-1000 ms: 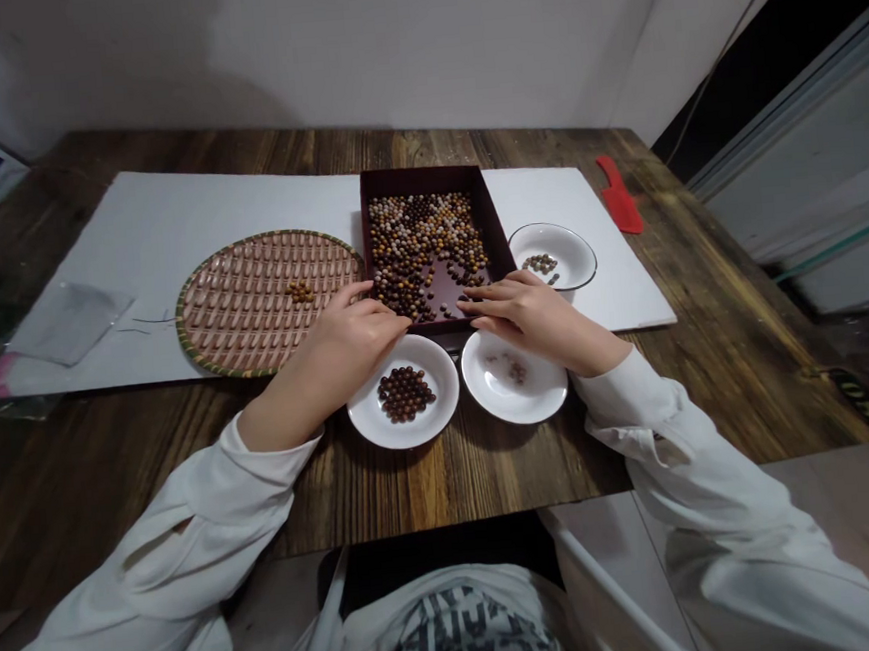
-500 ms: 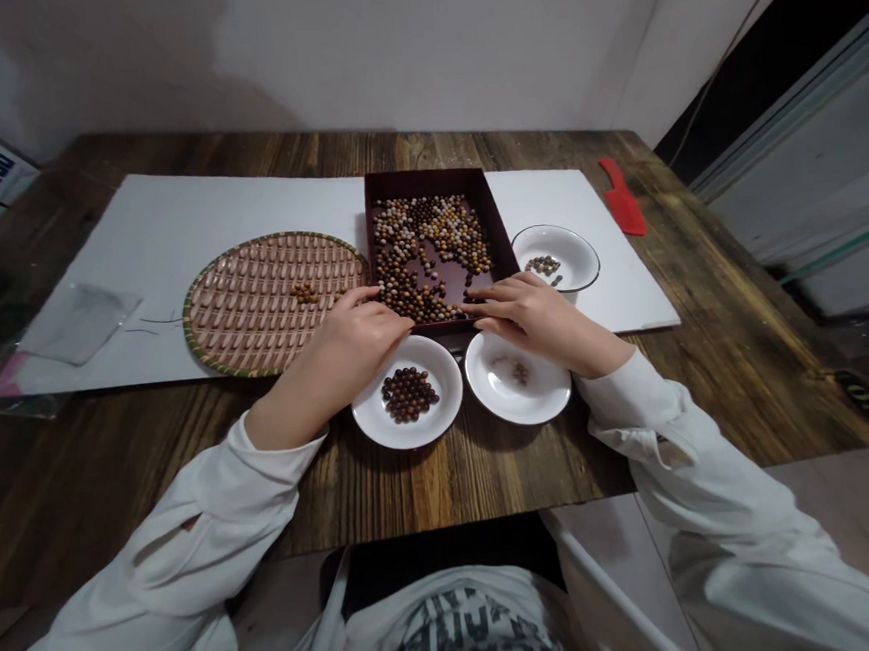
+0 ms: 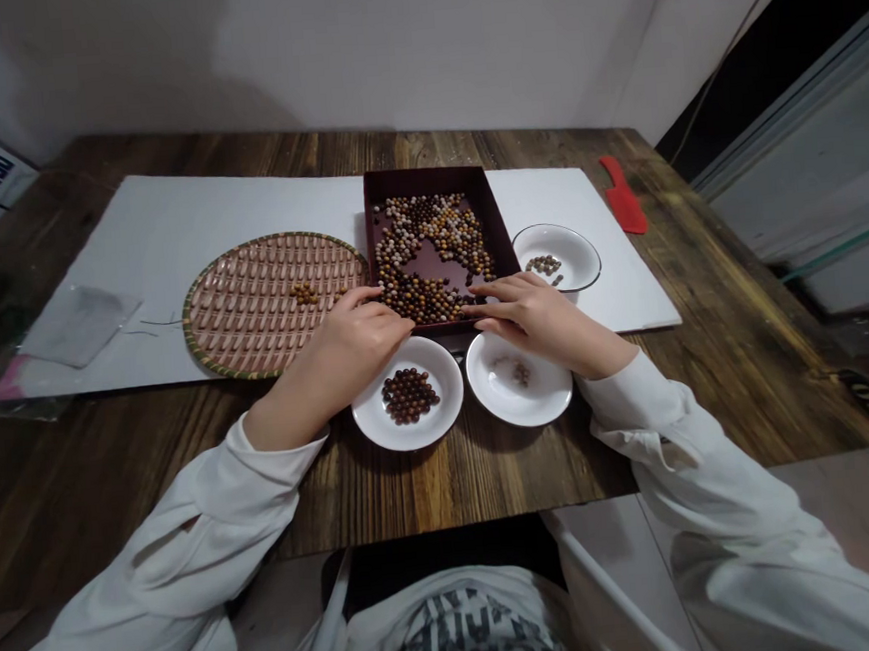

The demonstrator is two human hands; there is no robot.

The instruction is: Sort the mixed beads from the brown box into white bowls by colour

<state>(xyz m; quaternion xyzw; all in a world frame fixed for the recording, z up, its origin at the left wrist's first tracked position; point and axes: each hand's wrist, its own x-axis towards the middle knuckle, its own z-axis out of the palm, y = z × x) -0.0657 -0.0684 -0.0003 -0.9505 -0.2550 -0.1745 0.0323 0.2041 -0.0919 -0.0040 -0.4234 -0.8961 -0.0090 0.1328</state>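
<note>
A dark maroon box (image 3: 502,210) holds a spread of small round beads (image 3: 448,226) in brown, amber and pale tones. My left hand (image 3: 350,342) is at the box's near left corner, its thumb along the front wall and its fingers at the side wall, partly hidden. My right hand (image 3: 528,313) reaches over the near right corner, fingers stretched apart among the beads. Under my left hand is a white bowl (image 3: 371,426) with dark brown beads (image 3: 410,395). Below my right hand stands another white bowl (image 3: 543,412) with a few pale beads (image 3: 521,374).
A round woven tray (image 3: 244,300) carries a few amber beads on the left. The third bowl (image 3: 583,254), dark-rimmed, holds several greyish-brown beads. A red comb (image 3: 624,200) lies at the right. A clear plastic bag (image 3: 77,323) rests on the white board (image 3: 170,211).
Beads in the box have shifted: the loose ones in the middle have joined the near heap, and the bare patch has changed shape. Both hands stay nearly in place.
</note>
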